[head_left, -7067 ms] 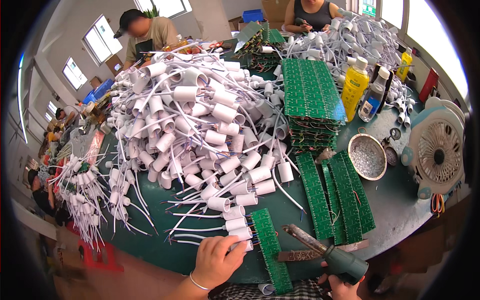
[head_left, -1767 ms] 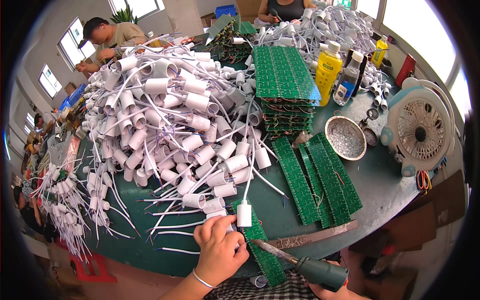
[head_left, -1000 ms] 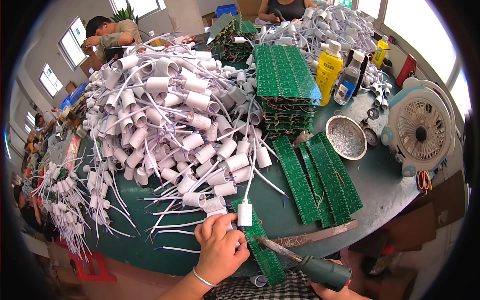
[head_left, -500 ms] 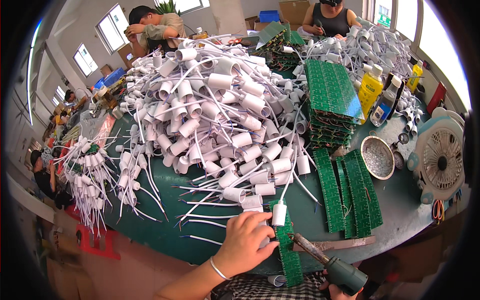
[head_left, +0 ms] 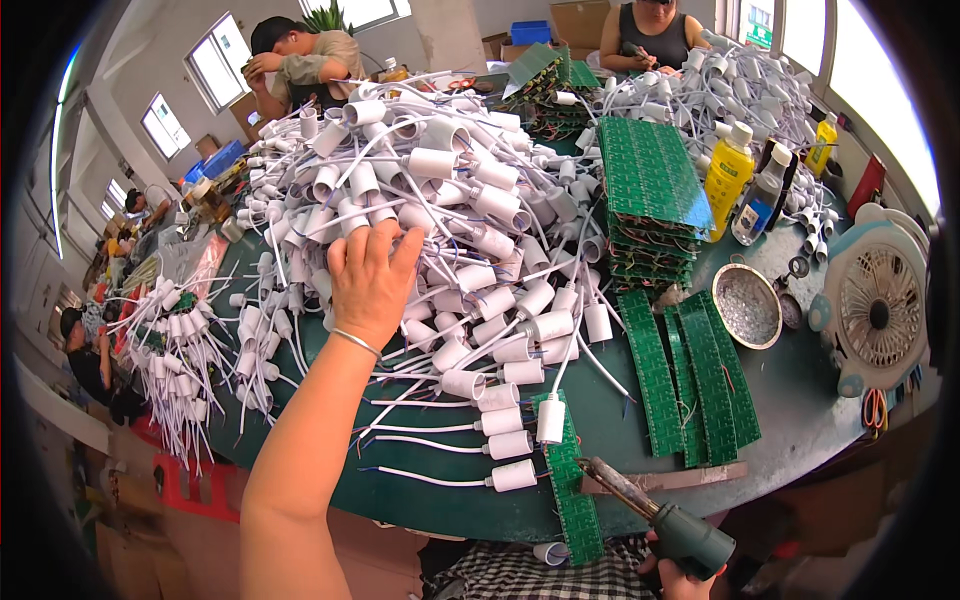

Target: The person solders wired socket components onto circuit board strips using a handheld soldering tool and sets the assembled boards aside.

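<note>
My left hand (head_left: 375, 285), with a bracelet at the wrist, reaches onto a large heap of white plastic sockets (head_left: 490, 245) with wire tails. Its fingers are spread over the heap's near side, their tips partly hidden among the sockets. At the lower right, my right hand (head_left: 682, 584) is wrapped round the dark green handle of a soldering iron (head_left: 692, 540). The iron's tip is beside a narrow green circuit board strip (head_left: 574, 510) at the table's near edge. One white socket (head_left: 551, 420) stands over the strip's far end. Several wired sockets (head_left: 508, 446) lie in a row to its left.
Loose green board strips (head_left: 655, 385) and a tall board stack (head_left: 650, 185) are on the right. Beyond them are a metal bowl (head_left: 746, 306), bottles (head_left: 727, 185) and a fan (head_left: 880, 312). A smaller socket bundle (head_left: 180, 350) hangs at the left. Two people sit across the table.
My left hand has left the circuit board strip and moved up and left to the socket heap, uncovering the row of sockets. The soldering iron stays nearly in place in my right hand.
</note>
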A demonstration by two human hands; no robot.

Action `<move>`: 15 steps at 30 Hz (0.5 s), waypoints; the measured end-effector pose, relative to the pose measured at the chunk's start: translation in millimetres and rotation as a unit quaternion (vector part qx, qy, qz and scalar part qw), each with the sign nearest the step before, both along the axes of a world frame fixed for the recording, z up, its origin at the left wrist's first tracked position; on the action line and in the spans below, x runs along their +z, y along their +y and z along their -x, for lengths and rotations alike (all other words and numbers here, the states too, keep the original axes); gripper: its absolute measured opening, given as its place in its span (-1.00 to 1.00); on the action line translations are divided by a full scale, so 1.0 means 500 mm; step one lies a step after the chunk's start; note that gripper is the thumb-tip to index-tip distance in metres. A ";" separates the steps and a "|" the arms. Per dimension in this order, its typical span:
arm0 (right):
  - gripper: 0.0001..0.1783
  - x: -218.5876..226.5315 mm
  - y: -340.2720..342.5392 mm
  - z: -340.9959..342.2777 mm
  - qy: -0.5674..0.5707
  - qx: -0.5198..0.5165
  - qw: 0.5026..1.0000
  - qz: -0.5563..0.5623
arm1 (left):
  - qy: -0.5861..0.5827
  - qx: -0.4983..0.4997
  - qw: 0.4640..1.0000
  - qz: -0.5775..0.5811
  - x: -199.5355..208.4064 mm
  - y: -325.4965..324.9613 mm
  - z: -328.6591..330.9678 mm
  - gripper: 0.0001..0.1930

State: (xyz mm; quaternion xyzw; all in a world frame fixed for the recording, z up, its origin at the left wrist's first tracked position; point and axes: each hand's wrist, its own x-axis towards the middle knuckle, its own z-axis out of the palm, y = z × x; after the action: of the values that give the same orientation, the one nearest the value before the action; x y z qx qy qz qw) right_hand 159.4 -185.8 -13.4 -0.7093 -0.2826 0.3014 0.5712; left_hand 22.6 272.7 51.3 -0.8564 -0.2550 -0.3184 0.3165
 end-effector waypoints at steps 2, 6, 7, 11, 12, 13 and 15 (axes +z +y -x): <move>-0.81 -0.004 -0.002 0.000 0.009 -0.011 1.000 -0.006 | 0.008 -0.042 0.999 -0.022 -0.002 0.004 0.004 -0.70; -0.86 -0.008 -0.008 -0.001 -0.014 0.007 0.999 0.029 | 0.021 -0.078 0.996 -0.031 0.009 0.011 0.001 -0.77; -0.87 -0.005 -0.006 -0.003 -0.025 0.013 0.999 0.034 | 0.037 -0.095 0.995 0.002 0.011 0.015 0.004 -0.80; -0.84 0.014 -0.002 0.004 0.042 -0.003 0.998 0.051 | 0.064 -0.151 0.986 0.031 0.026 0.024 0.026 -0.82; -0.81 0.003 -0.004 0.005 0.064 -0.018 0.997 0.043 | 0.062 -0.140 0.987 0.055 0.028 0.020 0.031 -0.83; -0.77 -0.003 -0.006 0.005 0.087 -0.032 0.995 0.034 | 0.064 -0.139 0.987 0.055 0.029 0.019 0.037 -0.83; -0.74 -0.003 -0.007 0.004 0.091 -0.024 0.995 0.027 | 0.043 -0.163 0.985 0.034 0.033 0.015 0.048 -0.80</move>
State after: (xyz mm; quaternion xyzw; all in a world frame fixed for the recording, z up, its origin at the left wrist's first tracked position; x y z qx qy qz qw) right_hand 157.6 -189.4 -14.9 -0.7007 -0.2040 0.3584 0.5822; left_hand -1.6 280.1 67.9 -0.9095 -0.1089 -0.3200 0.2419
